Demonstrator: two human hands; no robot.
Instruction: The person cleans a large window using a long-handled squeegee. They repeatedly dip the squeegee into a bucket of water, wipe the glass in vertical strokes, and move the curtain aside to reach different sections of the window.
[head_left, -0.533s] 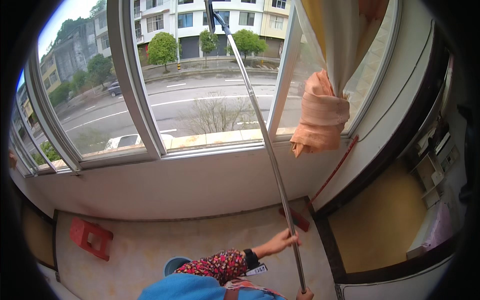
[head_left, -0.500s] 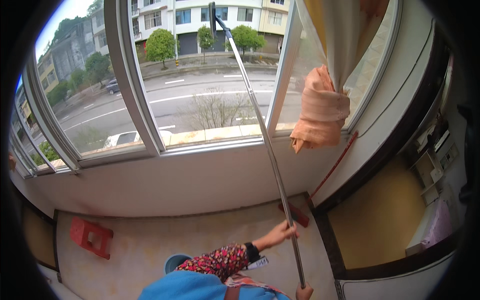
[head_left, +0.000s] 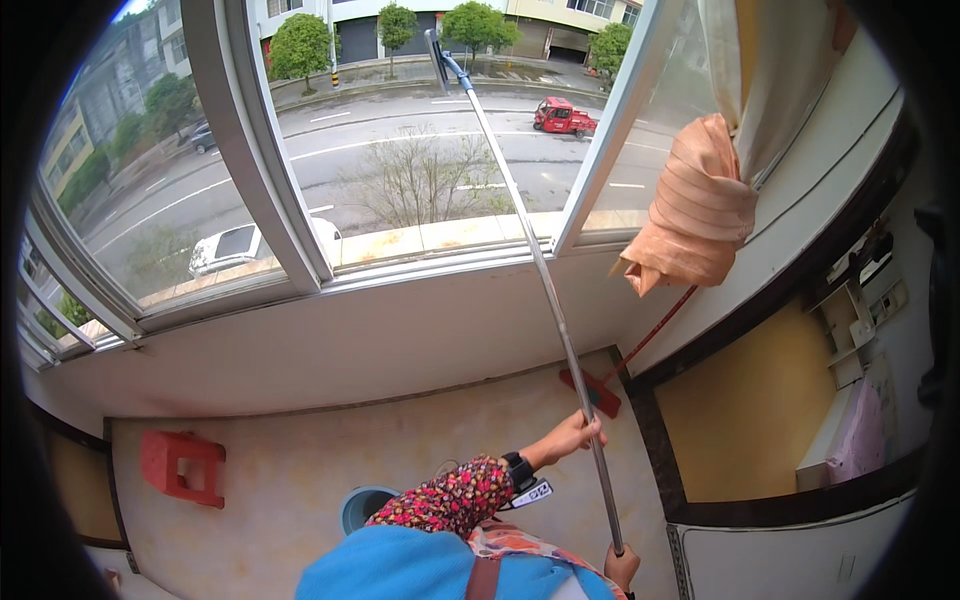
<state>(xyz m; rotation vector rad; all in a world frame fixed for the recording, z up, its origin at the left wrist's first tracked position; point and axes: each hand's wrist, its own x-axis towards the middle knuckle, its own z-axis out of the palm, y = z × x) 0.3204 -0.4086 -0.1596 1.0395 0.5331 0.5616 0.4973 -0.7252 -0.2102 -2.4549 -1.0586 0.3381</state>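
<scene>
A long-handled window squeegee point(head_left: 545, 270) slants up from my body toward the open window. Its flat dark head point(head_left: 437, 62), joined by a blue swivel piece, hangs outside beyond the sill. My left hand point(head_left: 572, 437) is closed around the lower part of the metal pole. Lower down, my right hand point(head_left: 622, 567) grips the pole near its bottom end. Sliding glass panes point(head_left: 110, 180) in metal frames stand on the left of the opening. Whether the head touches any glass cannot be seen.
A knotted peach curtain point(head_left: 700, 205) hangs right of the opening. A red broom point(head_left: 597, 392) leans in the corner. On the floor are a red plastic stool point(head_left: 183, 468) and a blue bucket point(head_left: 362, 508), partly hidden by my sleeve. A doorway point(head_left: 745, 410) lies right.
My view has tipped downward and turned right. The squeegee head sits lower in the view, against the trees and road. Both hands keep hold of the pole. A red vehicle has come into view outside.
</scene>
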